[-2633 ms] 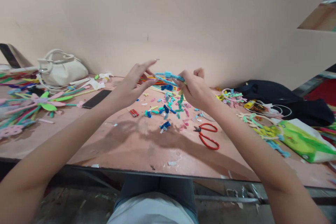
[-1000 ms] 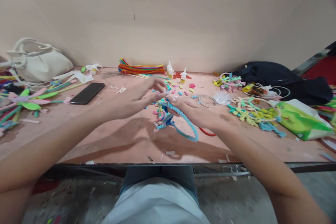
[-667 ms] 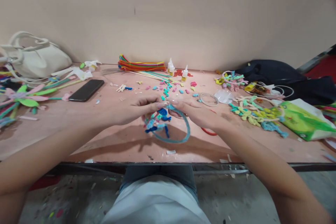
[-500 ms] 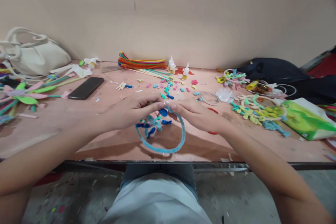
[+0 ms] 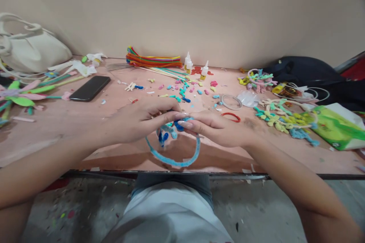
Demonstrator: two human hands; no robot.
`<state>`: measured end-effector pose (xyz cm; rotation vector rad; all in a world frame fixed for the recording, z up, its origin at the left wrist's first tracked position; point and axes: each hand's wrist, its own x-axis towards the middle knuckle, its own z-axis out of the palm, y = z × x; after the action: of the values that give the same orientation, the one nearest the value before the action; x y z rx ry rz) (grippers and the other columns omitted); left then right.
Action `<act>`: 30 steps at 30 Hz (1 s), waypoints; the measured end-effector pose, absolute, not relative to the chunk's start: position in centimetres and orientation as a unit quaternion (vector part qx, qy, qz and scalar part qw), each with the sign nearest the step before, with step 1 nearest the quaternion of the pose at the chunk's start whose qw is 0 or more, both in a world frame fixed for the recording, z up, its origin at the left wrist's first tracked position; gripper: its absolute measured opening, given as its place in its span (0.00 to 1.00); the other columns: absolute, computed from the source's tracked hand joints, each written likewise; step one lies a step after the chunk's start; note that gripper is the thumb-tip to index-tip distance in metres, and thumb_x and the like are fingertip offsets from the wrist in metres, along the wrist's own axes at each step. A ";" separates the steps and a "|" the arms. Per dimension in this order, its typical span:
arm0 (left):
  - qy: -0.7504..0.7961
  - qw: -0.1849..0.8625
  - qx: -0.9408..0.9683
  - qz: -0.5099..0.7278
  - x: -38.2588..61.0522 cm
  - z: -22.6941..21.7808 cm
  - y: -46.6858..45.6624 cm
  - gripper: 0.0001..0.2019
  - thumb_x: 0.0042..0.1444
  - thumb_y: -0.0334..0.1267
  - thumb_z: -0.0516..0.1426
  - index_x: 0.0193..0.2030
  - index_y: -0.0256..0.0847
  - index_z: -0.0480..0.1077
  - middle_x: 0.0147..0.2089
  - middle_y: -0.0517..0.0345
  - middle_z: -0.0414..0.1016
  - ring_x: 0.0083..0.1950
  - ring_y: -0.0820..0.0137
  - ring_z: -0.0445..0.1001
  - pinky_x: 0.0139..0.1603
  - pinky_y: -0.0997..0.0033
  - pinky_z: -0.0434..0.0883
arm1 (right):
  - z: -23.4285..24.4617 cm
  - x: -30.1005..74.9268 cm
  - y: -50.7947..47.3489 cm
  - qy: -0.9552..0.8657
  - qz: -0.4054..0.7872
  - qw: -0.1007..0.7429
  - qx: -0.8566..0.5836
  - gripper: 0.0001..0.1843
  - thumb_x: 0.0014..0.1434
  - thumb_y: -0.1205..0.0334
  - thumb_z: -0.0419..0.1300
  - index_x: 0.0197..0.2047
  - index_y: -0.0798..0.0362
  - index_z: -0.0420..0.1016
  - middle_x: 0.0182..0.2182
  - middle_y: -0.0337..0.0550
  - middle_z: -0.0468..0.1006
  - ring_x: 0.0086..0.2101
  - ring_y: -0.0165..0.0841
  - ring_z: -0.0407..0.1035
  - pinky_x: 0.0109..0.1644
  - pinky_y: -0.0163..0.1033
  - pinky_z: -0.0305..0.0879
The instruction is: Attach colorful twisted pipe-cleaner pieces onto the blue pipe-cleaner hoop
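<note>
A light-blue fuzzy pipe-cleaner hoop [image 5: 173, 162] hangs from my two hands above the near edge of the table. Dark-blue and pale-blue fuzzy pieces [image 5: 162, 136] dangle inside its left part. My left hand [image 5: 151, 119] is closed on the top of the hoop, thumb pointing right. My right hand [image 5: 212, 125] pinches the same spot from the other side, its fingertips meeting the left ones. Between the thumbs shows a dark-blue fuzzy piece [image 5: 179, 124]. The fingers partly hide the top of the hoop and how the pieces are joined.
Small coloured fuzzy pieces [image 5: 185, 93] lie scattered beyond my hands. Behind them are a pipe-cleaner bundle [image 5: 154, 61] and small glue bottles [image 5: 204, 71]. A phone [image 5: 89, 88] and white handbag [image 5: 34, 45] are left; decorated hoops [image 5: 285, 117] and a green packet [image 5: 336, 127] right.
My fingers have closed in over the dark-blue piece at the top of the hoop, the right thumb now lying across it. The view has shifted slightly.
</note>
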<state>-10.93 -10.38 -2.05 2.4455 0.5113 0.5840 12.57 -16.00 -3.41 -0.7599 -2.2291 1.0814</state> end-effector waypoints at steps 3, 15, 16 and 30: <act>0.161 0.297 0.919 0.205 -11.1 -1.2 -10.3 0.16 0.75 0.43 0.54 0.35 0.40 0.74 0.29 0.65 0.72 0.30 0.76 0.68 0.31 0.77 0.63 | -3.7 12.3 -16.0 -0.821 0.433 0.274 -0.252 0.24 0.80 0.48 0.48 0.36 0.51 0.72 0.31 0.37 0.75 0.32 0.28 0.66 0.40 0.35 0.65; 0.151 0.322 0.919 0.168 -11.2 -2.0 -9.7 0.20 0.77 0.51 0.53 0.39 0.42 0.79 0.43 0.56 0.84 0.44 0.68 0.80 0.47 0.73 0.73 | -4.8 11.7 -17.0 -0.823 0.399 0.256 -0.312 0.28 0.80 0.45 0.47 0.29 0.50 0.60 0.25 0.33 0.61 0.27 0.27 0.56 0.35 0.36 0.56; 0.160 0.321 0.918 0.170 -11.2 -1.9 -9.7 0.21 0.76 0.51 0.53 0.38 0.42 0.78 0.42 0.56 0.84 0.43 0.67 0.80 0.46 0.73 0.73 | -4.9 11.7 -17.0 -0.817 0.397 0.258 -0.329 0.27 0.80 0.46 0.47 0.30 0.50 0.62 0.27 0.34 0.65 0.29 0.28 0.60 0.37 0.36 0.58; 0.270 0.273 0.886 0.259 -10.8 -2.7 -9.0 0.21 0.72 0.51 0.54 0.29 0.41 0.67 0.29 0.62 0.68 0.33 0.70 0.66 0.37 0.68 0.60 | -6.4 11.8 -15.1 -0.774 0.328 0.387 -0.380 0.26 0.81 0.41 0.46 0.37 0.49 0.68 0.35 0.39 0.74 0.39 0.33 0.69 0.50 0.39 0.66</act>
<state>-10.81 -8.96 -2.67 2.3853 0.7278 0.6968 11.77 -15.07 -6.41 -0.9668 -1.9697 0.8343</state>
